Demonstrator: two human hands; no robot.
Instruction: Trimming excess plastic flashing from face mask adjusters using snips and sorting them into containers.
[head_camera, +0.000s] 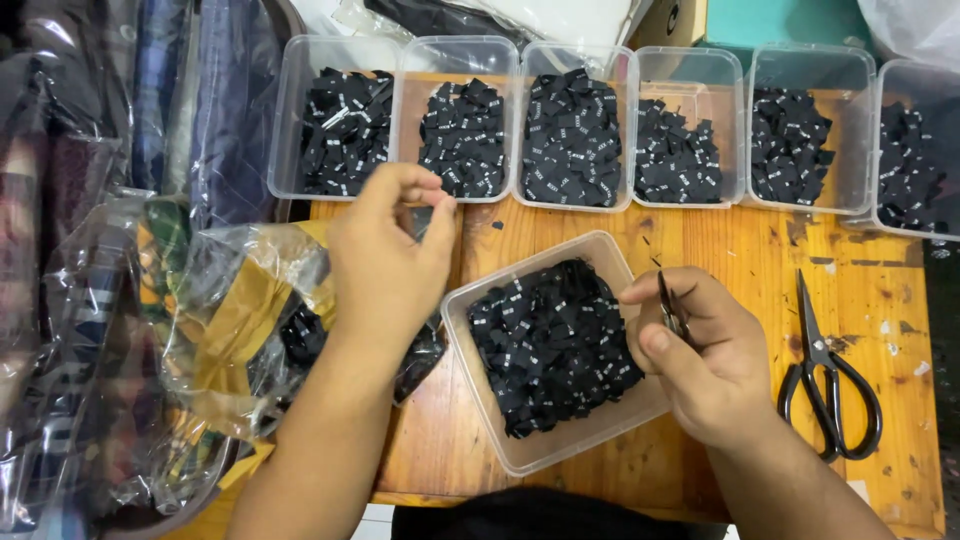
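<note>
**A:** Black fabric labels everywhere, right? How many tubs?

**B:** Seven clear tubs: six in a far row (570, 125), one near tub (545, 350) tilted between the hands. Black scissors (828, 375) lie right of it on the wooden tabletop (740, 250); bagged clothes (215, 320) crowd the left.

**A:** And the hands?

**B:** Left hand (390, 265) is pinched shut over the bags, can't tell if it has a label. Right hand (705, 355) is curled around small snips (670, 308), just beside the near tub.
</note>
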